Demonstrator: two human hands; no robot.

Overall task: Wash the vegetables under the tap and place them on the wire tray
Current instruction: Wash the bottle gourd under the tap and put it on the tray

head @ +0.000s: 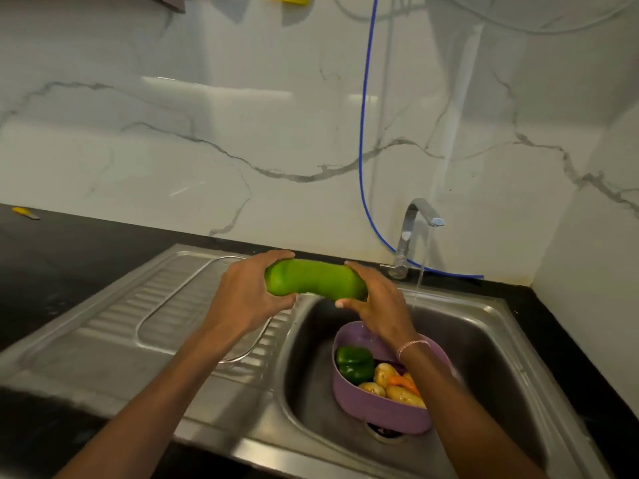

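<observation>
Both hands hold a long, smooth, light-green gourd (314, 280) level in the air, lengthwise from left to right. It sits above the ridge where the ribbed steel drainboard (103, 326) meets the basin of the stainless-steel sink (484, 340). The left hand (247, 299) wraps around the gourd's left end, with the fingers curled over the top and the thumb underneath. The right hand (377, 302) clasps the right end in the same way, and a thin beaded bracelet (411, 345) circles its wrist. An oval wire tray (138, 331) lies flat on the drainboard, below the left hand and forearm; only its thin metal rim can be made out. At the back of the sink a chrome tap (411, 229) is running, and its narrow stream of water (420, 278) falls into the basin to the right of the gourd, clear of it. A purple plastic bowl (377, 409) stands in the basin, partly under the right forearm. It holds a dark-green bell pepper (354, 363), several yellowish potatoes (404, 395) and an orange carrot (404, 382). A blue hose (363, 133) runs down the white marble-patterned wall (173, 150) and passes behind the tap. A small yellow object (24, 212), too blurred to identify, lies far to the left on the black countertop (69, 243).
</observation>
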